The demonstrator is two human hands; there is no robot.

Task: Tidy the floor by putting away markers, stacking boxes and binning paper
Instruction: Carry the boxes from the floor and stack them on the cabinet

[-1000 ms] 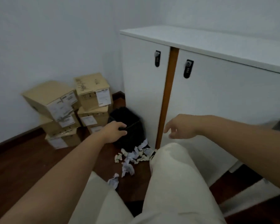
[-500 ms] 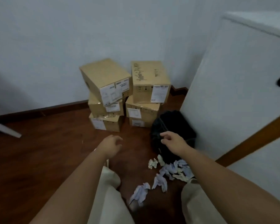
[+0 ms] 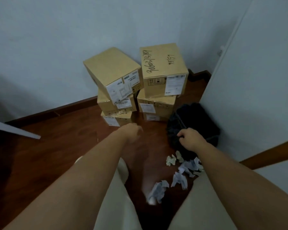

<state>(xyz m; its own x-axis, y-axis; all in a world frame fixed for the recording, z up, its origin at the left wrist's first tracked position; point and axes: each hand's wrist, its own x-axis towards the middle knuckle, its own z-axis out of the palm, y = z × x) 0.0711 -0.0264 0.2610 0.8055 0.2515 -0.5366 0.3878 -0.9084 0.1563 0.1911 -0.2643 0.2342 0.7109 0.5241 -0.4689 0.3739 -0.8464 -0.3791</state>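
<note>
Dark red-brown wooden floor (image 3: 56,150) spans the near area. A pale wall (image 3: 73,39) stands at the far side, with a dark baseboard (image 3: 60,110) along its foot. A white cabinet (image 3: 256,97) occupies the right side.

The floor (image 3: 56,146) is dark reddish wood with a soft sheen. The cardboard boxes (image 3: 163,70) look matt brown, with white paper labels. The crumpled paper (image 3: 179,179) is creased, the bin (image 3: 194,123) matt black, and the cabinet (image 3: 256,90) smooth white.
</note>
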